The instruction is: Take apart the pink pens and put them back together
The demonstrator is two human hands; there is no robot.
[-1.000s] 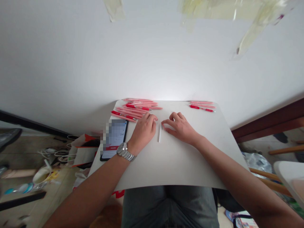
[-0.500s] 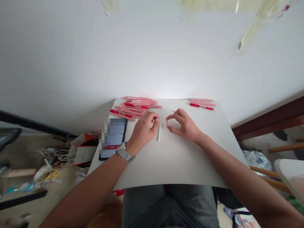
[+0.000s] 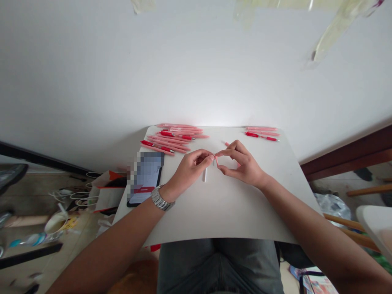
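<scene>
My right hand (image 3: 243, 163) pinches a small pink pen part (image 3: 217, 161) end to end between thumb and forefinger. From the left, my left hand (image 3: 197, 162) brings its thumb and forefinger together at the upper end of that part. Whatever these left fingertips hold is too small or hidden to make out. A slim white tube (image 3: 205, 175) lies on the table below the left fingertips. Behind my right hand lies a longer pink piece (image 3: 227, 143), mostly covered by the fingers.
Pink pens (image 3: 171, 141) lie piled at the back left, with red pens (image 3: 167, 134) among them. Several more pens (image 3: 261, 134) lie at the back right. A phone (image 3: 145, 179) rests on the white table (image 3: 214, 216) by its left edge. A wall (image 3: 199, 81) borders the back.
My left hand has moved right and its fingertips now meet the pink part in my right hand. My right hand has shifted slightly right, still pinching that part.
</scene>
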